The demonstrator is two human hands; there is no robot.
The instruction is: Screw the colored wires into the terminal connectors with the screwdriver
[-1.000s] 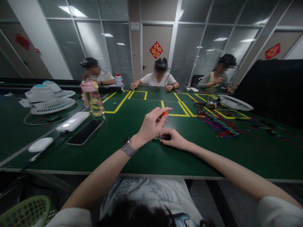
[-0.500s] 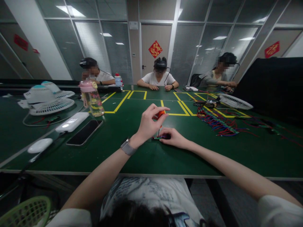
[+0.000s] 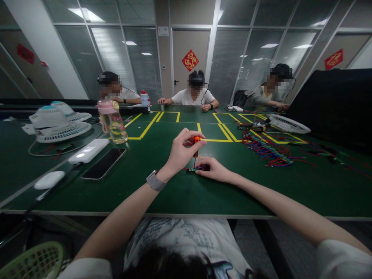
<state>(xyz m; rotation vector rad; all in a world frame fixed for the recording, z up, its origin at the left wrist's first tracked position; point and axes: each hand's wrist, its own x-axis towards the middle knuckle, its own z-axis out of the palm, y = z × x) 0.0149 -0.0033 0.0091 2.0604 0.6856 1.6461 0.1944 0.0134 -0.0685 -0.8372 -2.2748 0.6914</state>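
My left hand (image 3: 185,148), with a watch on its wrist, pinches the orange and black handle of a screwdriver (image 3: 196,149) between thumb and fingers. The screwdriver stands upright, its thin shaft pointing down at a small green circuit board (image 3: 190,170) on the table. Whether the tip touches the board is too small to tell. Low against the tabletop, my right hand (image 3: 213,169) grips the board's right end, its fingers partly covering it and some dark wires.
On the left lie a phone (image 3: 104,164), a white power bank (image 3: 89,150), a pink-lided bottle (image 3: 112,122) and white fans (image 3: 62,128). To the right is a row of wired boards (image 3: 266,149). Several people sit across the green table (image 3: 174,199).
My left fingers have shifted slightly on the screwdriver, showing more of its handle. My right hand stays on the board. The person opposite has moved a hand outward to a small object.
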